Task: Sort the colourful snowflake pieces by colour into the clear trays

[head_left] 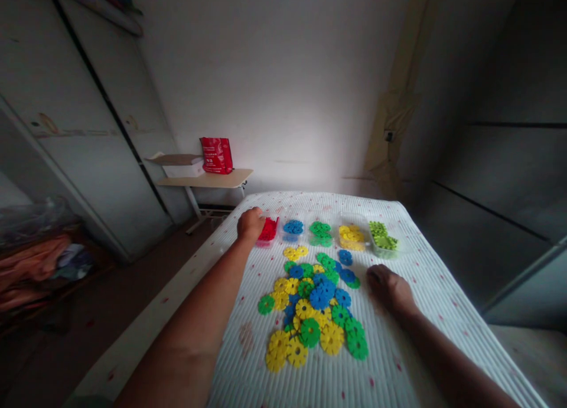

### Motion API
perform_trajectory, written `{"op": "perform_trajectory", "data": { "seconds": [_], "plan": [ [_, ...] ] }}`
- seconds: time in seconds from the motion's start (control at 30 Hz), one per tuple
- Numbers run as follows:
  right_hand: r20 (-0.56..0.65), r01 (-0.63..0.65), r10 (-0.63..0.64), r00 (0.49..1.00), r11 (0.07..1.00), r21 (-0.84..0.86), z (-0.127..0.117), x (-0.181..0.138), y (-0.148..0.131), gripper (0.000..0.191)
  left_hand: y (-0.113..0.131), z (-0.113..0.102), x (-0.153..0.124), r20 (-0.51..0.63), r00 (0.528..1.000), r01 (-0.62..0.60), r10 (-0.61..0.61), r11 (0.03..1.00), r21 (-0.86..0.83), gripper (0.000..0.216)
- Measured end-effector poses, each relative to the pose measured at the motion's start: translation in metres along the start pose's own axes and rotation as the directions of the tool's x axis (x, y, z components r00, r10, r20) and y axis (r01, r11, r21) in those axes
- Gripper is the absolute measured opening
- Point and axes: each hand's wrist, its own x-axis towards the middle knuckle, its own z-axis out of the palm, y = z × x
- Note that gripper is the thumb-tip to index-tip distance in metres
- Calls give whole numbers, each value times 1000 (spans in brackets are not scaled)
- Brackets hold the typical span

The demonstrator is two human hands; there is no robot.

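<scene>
My left hand is at the left edge of a clear container of red pieces. Its fingers are curled, and whatever may be in them is hidden. On the right, my right hand rests on the cloth with its fingers curled in and nothing visible in them. Between my forearms lies a loose heap of flat, notched plastic discs: yellow ones, green ones and blue ones. The heap's right edge is nearest to my right hand.
Right of the red pieces, clear containers hold blue discs, green discs, yellow discs and light green pieces. A striped white cloth covers the table. Behind stands a side table with a red bag and a box.
</scene>
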Motion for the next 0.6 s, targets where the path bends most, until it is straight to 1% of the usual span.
{"op": "perform_trajectory", "data": {
  "seconds": [0.07, 0.13, 0.23, 0.27, 0.33, 0.43, 0.5, 0.6],
  "plan": [
    [3, 2, -2, 1000, 1000, 5, 1, 0, 1, 27, 1, 0, -7, -5, 1000, -31, 31, 999, -33, 20],
    [15, -1, 1, 1000, 1000, 0, 1, 0, 1, 27, 2, -3, -20, -38, 996, -89, 85, 989, -118, 19],
    [35, -18, 19, 999, 1000, -21, 0, 0, 0, 27, 4, -7, -48, -112, 981, -185, 161, 950, -250, 19],
    [38, -25, 26, 999, 999, -28, 0, 0, -1, 27, 3, -7, -60, -118, 976, -207, 181, 940, -272, 19],
    [41, -33, 34, 999, 999, -36, -2, 1, -3, 27, 1, -5, -83, -89, 971, -237, 221, 935, -266, 17],
    [49, -48, 50, 998, 998, -40, -4, 1, -6, 26, -6, 7, -113, -34, 979, -205, 203, 948, -242, 17],
    [58, -57, 59, 997, 998, -38, -6, 1, -8, 26, -11, 18, -126, 20, 979, -194, 204, 951, -240, 17],
    [55, -57, 59, 997, 998, -35, -7, 0, -9, 25, -16, 33, -137, 85, 965, -220, 247, 944, -245, 18]
  ]
}}
